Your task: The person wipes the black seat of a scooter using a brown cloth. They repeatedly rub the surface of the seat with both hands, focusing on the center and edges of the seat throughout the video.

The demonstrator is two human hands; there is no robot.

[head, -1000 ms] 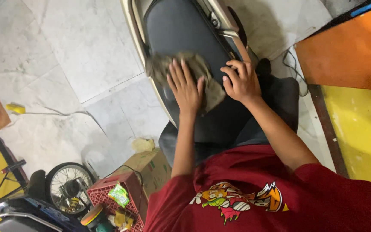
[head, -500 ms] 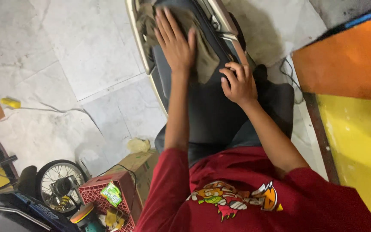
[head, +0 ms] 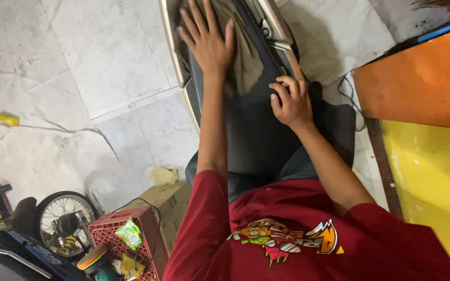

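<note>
Hands both rest on a dark seat (head: 256,135): the left hand (head: 208,42) lies flat, fingers spread, pressing a rag (head: 246,62); the right hand (head: 290,101), beside it, curls loosely, gripping nothing.

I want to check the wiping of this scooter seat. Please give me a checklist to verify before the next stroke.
1. Left hand flat on the cloth: ok.
2. Cloth spread, not bunched: ok, it lies mostly flat.
3. Right hand steadies the seat, clear of the cloth: ok.
4. Room ahead on the seat: cannot tell, it runs out of view.
5. Seat surface clean: cannot tell.
6. Floor beside the scooter: not ok, a cable lies there.
</note>
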